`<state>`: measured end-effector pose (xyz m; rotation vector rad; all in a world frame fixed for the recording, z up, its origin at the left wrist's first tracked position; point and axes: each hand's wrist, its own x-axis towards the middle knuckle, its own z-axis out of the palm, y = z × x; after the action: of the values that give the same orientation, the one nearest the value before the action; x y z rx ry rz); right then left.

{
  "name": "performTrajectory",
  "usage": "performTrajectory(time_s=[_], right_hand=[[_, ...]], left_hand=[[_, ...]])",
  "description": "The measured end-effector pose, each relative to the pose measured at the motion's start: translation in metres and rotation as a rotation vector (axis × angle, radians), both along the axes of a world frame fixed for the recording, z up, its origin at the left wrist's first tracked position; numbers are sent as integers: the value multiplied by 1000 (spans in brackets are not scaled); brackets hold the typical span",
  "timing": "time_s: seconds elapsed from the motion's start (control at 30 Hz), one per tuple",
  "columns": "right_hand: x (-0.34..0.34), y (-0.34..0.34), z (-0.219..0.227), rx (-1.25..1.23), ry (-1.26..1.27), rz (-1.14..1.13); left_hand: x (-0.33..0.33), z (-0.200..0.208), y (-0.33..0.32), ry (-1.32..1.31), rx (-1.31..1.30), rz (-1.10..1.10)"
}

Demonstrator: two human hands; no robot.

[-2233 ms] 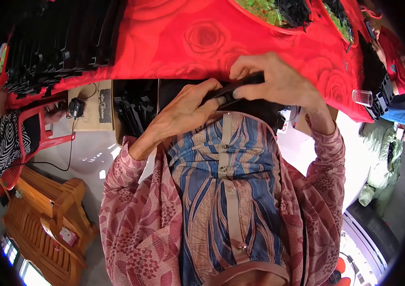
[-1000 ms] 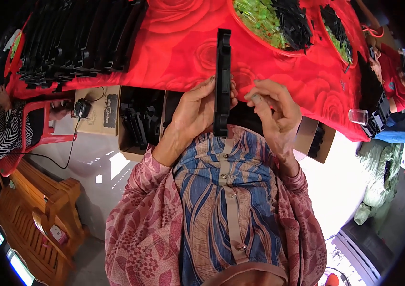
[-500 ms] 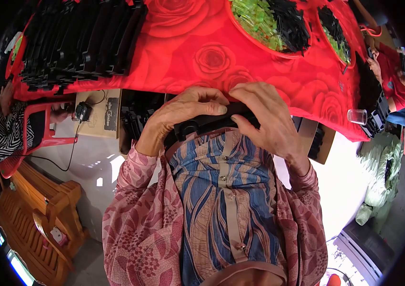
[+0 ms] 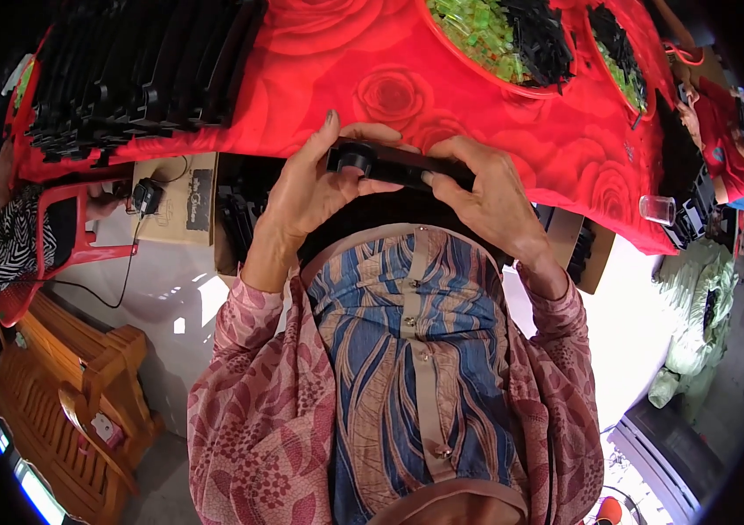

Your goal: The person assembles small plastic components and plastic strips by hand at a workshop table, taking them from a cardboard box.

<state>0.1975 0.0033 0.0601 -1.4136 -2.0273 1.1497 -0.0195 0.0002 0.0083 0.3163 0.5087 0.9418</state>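
Note:
A long black plastic part (image 4: 408,166) with a round knob-like end is held level at the table's near edge, in front of my body. My right hand (image 4: 496,194) grips its right end, thumb on the near side and fingers over the top. At the knobbed left end, my left hand (image 4: 300,197) has its fingers around the part, some behind it and some below. One digit of that hand points up, off the part. The part's underside and the fingertips behind it are hidden.
A red rose-print cloth (image 4: 319,96) covers the table. Stacked black plastic parts (image 4: 136,79) stand at its left. Red-rimmed baskets at the right hold green pieces (image 4: 477,35) and black strips (image 4: 542,44). A clear cup (image 4: 657,210) lies near the right edge. Cardboard boxes (image 4: 179,201) stand underneath.
The black part has come up from close to my body and turned so its knobbed end shows. My left hand has opened out around that end; my right hand keeps its hold.

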Motion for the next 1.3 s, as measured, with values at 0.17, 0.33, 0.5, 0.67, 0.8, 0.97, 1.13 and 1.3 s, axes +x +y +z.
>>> performTrajectory(time_s=[0.17,0.33,0.5,0.67,0.8,0.97,1.13,1.3], right_hand=[[-2,-2,-3,-23,10,3],[-8,-3,5,-1,-84,-2],[-17,-11,0,33,-110,-64],[-19,-10,-12,12,-100,-54],[-19,-9,-27,87,-29,-32],[-23,-10,-33,-85,258,-68],[-25,-7,-33,-91,226,-65],[-34,-11,-17,-68,55,-51]], left_hand=[[1,4,-4,300,121,110],[5,5,-6,308,154,163],[8,20,-11,416,138,211],[7,9,-10,425,120,231],[1,11,-11,500,152,234],[-3,20,-8,567,246,251],[0,27,-11,641,305,253],[4,29,-21,799,337,318]])
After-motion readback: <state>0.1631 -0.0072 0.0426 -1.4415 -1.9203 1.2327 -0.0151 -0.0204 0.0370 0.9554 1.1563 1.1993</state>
